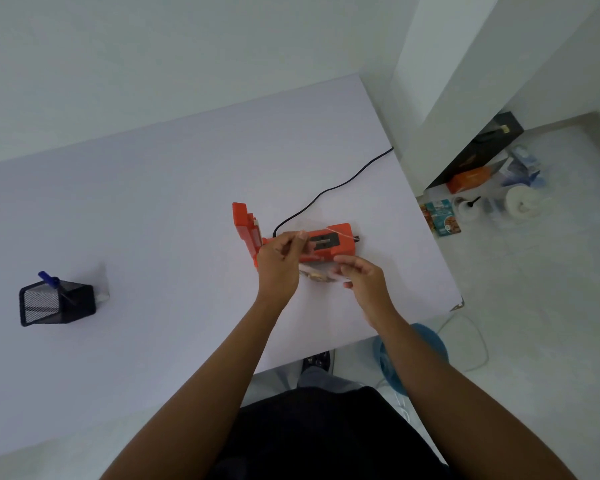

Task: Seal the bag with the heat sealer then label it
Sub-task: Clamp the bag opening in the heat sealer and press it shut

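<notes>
The clear bag point(321, 251), thin, light and probably slippery, is pinched by the left hand point(280, 259) and the right hand point(361, 275) at opposite edges, over the open orange heat sealer point(329, 245) just beyond them.

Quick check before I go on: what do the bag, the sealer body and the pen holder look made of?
Bag: thin clear plastic film, glossy; the sealer shows through it. Sealer: orange moulded plastic, seemingly matte, with a dark strip on top. Pen holder: black mesh, probably metal; its sides are see-through.
</notes>
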